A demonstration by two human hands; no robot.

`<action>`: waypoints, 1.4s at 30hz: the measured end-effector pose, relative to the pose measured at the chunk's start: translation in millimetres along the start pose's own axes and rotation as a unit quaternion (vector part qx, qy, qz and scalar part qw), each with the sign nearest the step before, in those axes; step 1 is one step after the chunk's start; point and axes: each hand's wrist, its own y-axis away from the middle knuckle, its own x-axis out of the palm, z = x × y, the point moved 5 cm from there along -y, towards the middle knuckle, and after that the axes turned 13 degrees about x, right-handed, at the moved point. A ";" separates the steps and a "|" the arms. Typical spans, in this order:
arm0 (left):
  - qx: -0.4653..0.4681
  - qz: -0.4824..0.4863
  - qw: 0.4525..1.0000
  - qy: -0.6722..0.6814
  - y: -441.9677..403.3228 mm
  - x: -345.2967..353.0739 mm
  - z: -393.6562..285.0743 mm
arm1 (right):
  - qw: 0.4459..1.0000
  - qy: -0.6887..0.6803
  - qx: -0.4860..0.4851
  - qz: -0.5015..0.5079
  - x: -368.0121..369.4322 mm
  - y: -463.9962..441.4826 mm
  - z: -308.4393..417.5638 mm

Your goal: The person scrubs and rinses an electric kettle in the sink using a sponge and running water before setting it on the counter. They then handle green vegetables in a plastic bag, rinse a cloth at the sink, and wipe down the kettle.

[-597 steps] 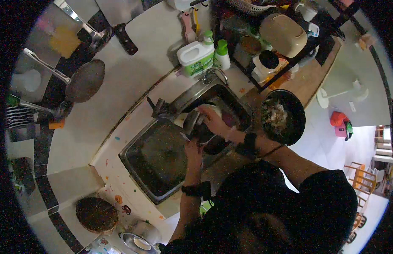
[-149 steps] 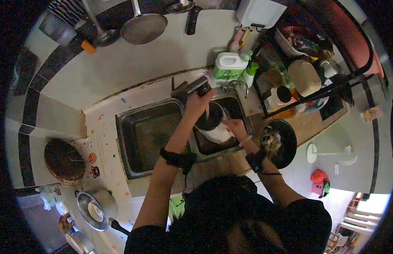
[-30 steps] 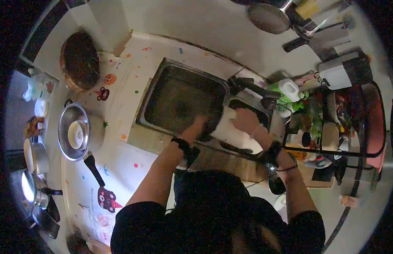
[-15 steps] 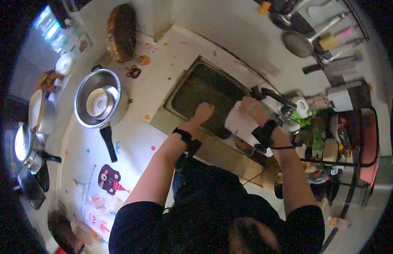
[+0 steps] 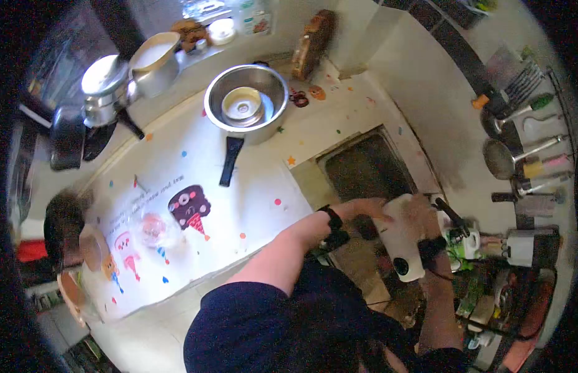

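A white, smooth, oblong thing with a dark round spot at its near end (image 5: 401,239) is held tilted over the near right corner of the sink (image 5: 363,163). I cannot tell whether it is a board or a container. My right hand (image 5: 421,216) is closed on its far right side, slightly blurred. My left hand (image 5: 371,210) reaches across from the left, fingers stretched out and touching its far left edge. Both wrists wear black bands. The thing hides part of the sink's near edge.
On the patterned counter mat (image 5: 258,217) stands a steel pot (image 5: 217,93) with a black handle and a smaller bowl inside. Ladles and a strainer (image 5: 500,158) hang on the right wall. A crowded rack (image 5: 525,292) is at my right, more pots (image 5: 155,65) at the back left.
My view has swung left. The white thing has come out of the sink toward me and turned upright in my right hand. My left hand has moved from above the basin onto its edge.
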 end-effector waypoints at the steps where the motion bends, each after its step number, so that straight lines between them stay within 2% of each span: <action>1: -0.021 -0.026 0.990 -0.139 -8.6 0.9 -11.2 | 1.000 -0.011 0.008 0.003 -5.8 6.4 -4.6; 2: -0.045 -0.049 0.959 -0.274 -10.9 5.6 -33.7 | 1.000 -0.024 0.016 0.007 -11.3 12.4 -9.5; 3: -0.047 -0.057 0.958 -0.276 -5.0 13.9 -61.0 | 0.999 -0.037 0.027 0.008 -15.2 22.0 -17.5; 5: -0.066 0.020 0.937 -0.343 -2.9 41.5 -115.0 | 0.997 -0.062 0.042 0.013 -24.2 35.0 -29.7; 6: -0.067 0.019 0.935 -0.347 0.4 62.3 -129.9 | 0.996 -0.077 0.048 0.017 -27.5 41.2 -34.0; 7: 0.021 -0.056 0.880 -0.472 4.8 77.9 -153.2 | 0.994 -0.093 0.053 0.021 -31.3 46.0 -37.5; 8: 0.109 -0.128 0.795 -0.584 10.4 92.5 -178.2 | 0.992 -0.107 0.056 0.024 -33.6 51.3 -42.5; 9: 0.104 -0.132 0.791 -0.589 10.7 103.3 -189.9 | 0.991 -0.116 0.057 0.030 -36.1 56.5 -45.8; 10: 0.109 -0.107 0.764 -0.626 9.1 117.2 -198.9 | 0.991 -0.120 0.051 0.032 -36.2 64.1 -56.7; 11: 0.112 -0.079 0.737 -0.662 10.3 131.8 -208.1 | 0.998 -0.054 0.006 0.007 -37.1 72.8 -62.3; 12: 0.104 -0.078 0.736 -0.665 14.6 142.3 -216.0 | 0.999 0.011 -0.037 -0.020 -34.5 81.8 -67.1; 13: 0.114 -0.088 0.693 -0.706 22.4 153.3 -230.3 | 0.999 0.002 -0.041 -0.021 -34.8 88.6 -66.2; 14: 0.125 -0.094 0.647 -0.746 31.2 165.3 -246.1 | 0.976 -0.212 -0.051 0.010 -43.5 95.7 -58.6; 15: 0.121 -0.087 0.645 -0.750 43.2 176.9 -263.2 | 0.907 -0.415 -0.058 0.039 -58.1 104.2 -48.7; 16: 0.092 -0.097 0.658 -0.741 61.6 185.0 -282.4 | 0.898 -0.434 -0.014 0.075 -89.5 125.4 -16.2; 17: 0.063 -0.109 0.671 -0.731 78.8 187.9 -294.3 | 0.894 -0.442 -0.016 0.071 -85.0 118.5 -27.0; 19: 0.085 -0.187 0.602 -0.772 109.3 186.6 -308.6 | 0.852 -0.522 0.033 -0.030 -73.6 103.5 -66.8; 20: 0.087 -0.219 0.601 -0.764 127.7 186.8 -321.4 | 0.958 -0.195 -0.044 -0.204 -86.0 112.2 -56.6; 21: 0.091 -0.248 0.600 -0.755 147.0 187.9 -337.5 | 0.956 -0.204 -0.038 -0.207 -82.8 117.5 -53.3; 23: 0.158 -0.285 0.548 -0.770 184.9 195.3 -377.2 | 0.932 -0.341 -0.067 -0.099 -72.5 126.4 -47.8; 24: 0.098 -0.314 0.569 -0.754 198.9 191.1 -394.7 | 0.958 -0.235 -0.062 -0.151 -58.5 126.3 -52.2; 25: 0.035 -0.341 0.586 -0.734 212.0 184.4 -407.6 | 0.957 -0.240 -0.053 -0.155 -52.0 128.8 -54.3; 27: 0.028 -0.378 0.514 -0.769 235.0 171.6 -428.6 | 0.939 -0.300 -0.097 -0.135 -43.9 133.9 -48.7; 29: 0.058 -0.415 0.403 -0.814 258.0 155.3 -445.3 | 0.939 -0.301 -0.102 -0.132 -23.1 133.5 -51.2; 31: 0.024 -0.457 0.348 -0.818 285.2 111.3 -450.8 | 0.938 -0.301 -0.108 -0.133 -18.8 139.1 -46.5; 32: -0.008 -0.502 0.406 -0.764 295.2 102.5 -457.6 | 0.943 -0.303 -0.084 -0.106 -15.6 144.1 -41.6; 33: 0.000 -0.496 0.407 -0.767 302.6 93.9 -461.8 | 0.947 -0.306 -0.060 -0.080 -11.8 148.1 -38.2; 34: 0.015 -0.558 0.408 -0.722 319.5 76.3 -463.0 | 0.946 -0.308 -0.054 -0.090 -6.2 150.6 -39.6; 35: 0.030 -0.617 0.408 -0.672 337.4 56.5 -461.6 | 0.938 -0.341 -0.011 -0.059 8.4 149.6 -47.1; 36: 0.063 -0.622 0.414 -0.662 351.0 37.6 -458.4 | 0.927 -0.374 0.030 -0.028 18.3 148.9 -51.5; 37: 0.095 -0.627 0.419 -0.650 365.9 17.2 -452.4 | 0.925 -0.377 0.036 -0.039 18.1 151.0 -48.9; 40: 0.103 -0.639 0.416 -0.639 406.2 -47.9 -430.7 | 0.919 -0.384 0.079 -0.025 22.5 146.5 -36.7; 42: 0.173 -0.685 0.480 -0.520 437.0 -94.8 -407.2 | 0.928 -0.369 0.055 -0.025 30.7 146.1 -26.3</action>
